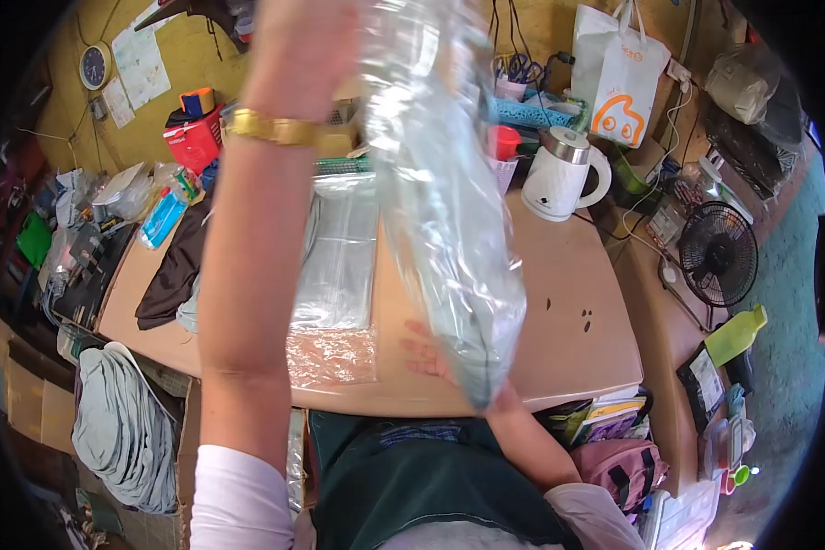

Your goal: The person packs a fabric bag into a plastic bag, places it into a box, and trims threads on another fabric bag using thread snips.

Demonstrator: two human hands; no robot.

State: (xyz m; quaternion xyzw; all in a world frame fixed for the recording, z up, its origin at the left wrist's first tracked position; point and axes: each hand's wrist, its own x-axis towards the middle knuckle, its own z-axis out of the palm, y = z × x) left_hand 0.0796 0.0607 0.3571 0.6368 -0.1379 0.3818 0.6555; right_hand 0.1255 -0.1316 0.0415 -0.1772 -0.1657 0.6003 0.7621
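Note:
My left hand (pixel 313 37) is raised at the top edge of the view, blurred and partly cut off, with a gold bracelet on the wrist. It grips the upper part of a clear plastic bag (pixel 449 202) that hangs down over the table. Pale grey cloth shows through the bag, which narrows to a darker lower corner. Behind that lower end is my right hand (pixel 428 356), its fingers stretched out to the left and its palm hidden by the bag. Flat clear plastic bags (pixel 335 266) lie on the table (pixel 568 321) beneath my left forearm.
A white kettle (pixel 556 179) stands at the back right, near a blue basket (pixel 533 112) and a white carrier bag (pixel 628 82). Folded grey cloths (pixel 124 426) are piled at the left. Dark brown cloth (pixel 174 270) lies on the table. A black fan (pixel 718 254) stands right.

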